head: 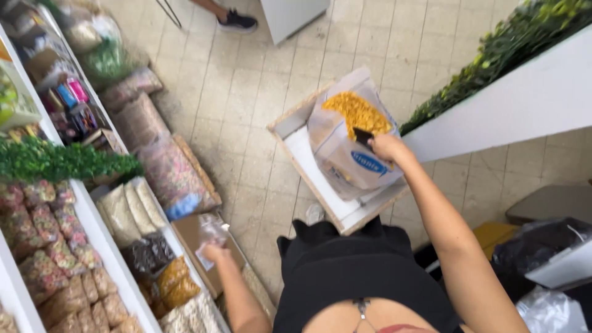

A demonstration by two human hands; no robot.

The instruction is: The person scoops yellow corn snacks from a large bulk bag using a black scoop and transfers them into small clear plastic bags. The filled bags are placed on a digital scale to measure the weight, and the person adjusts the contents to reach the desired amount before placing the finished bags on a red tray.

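My right hand (388, 148) grips a dark scoop (362, 135) at the mouth of a big open sack (345, 154) filled with yellow flakes (356, 112). The sack rests on a low wooden crate (320, 185) on the tiled floor. My left hand (216, 253) is stretched low to the left and holds a small clear plastic bag (211, 237) over a brown cardboard box (188, 234). Packed bags of grains and snacks lie around that hand.
White shelves (105, 246) on the left carry several bags of cereal, nuts and coloured snacks, with green plastic foliage (55, 161). A white counter topped with greenery (512, 37) runs at the right. Another person's shoe (237, 23) shows at the top. Black and clear bags (542, 259) sit lower right.
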